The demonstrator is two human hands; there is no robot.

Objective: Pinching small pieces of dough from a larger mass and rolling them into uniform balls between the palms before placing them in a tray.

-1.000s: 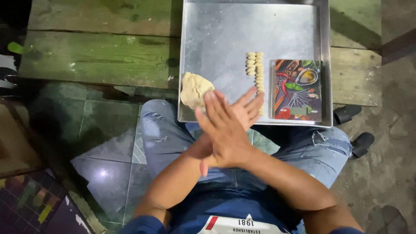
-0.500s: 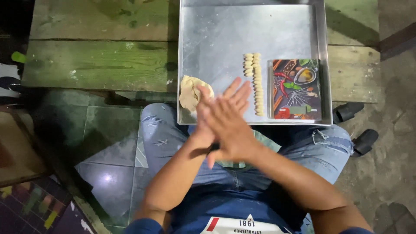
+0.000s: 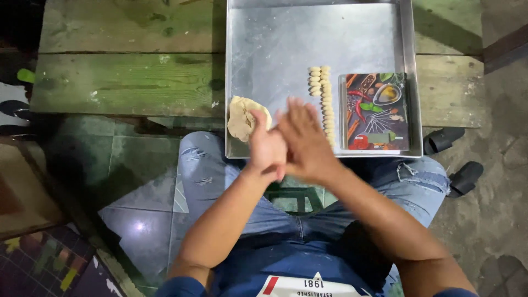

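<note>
My left hand [image 3: 267, 148] and my right hand [image 3: 305, 143] are pressed palm to palm, fingers stretched out and blurred, over the near edge of a square metal tray [image 3: 275, 44]. Whatever lies between the palms is hidden. Just left of my left hand, a lump of pale dough [image 3: 241, 118] rests in the tray's near left corner. Two short rows of small dough balls [image 3: 324, 99] run down the tray beyond my right hand. To their right lies a flat rectangular board with a colourful food print [image 3: 377, 113].
The tray sits on a weathered green wooden bench [image 3: 126, 77]. My knees in torn jeans are under its near edge. Two dark sandals [image 3: 445, 140] lie on the ground at the right. Glossy floor tiles [image 3: 137, 220] are at lower left.
My pressed hands have slid against each other and shifted up toward the tray, the right hand now in front. The dough lump and the rows of balls have not moved.
</note>
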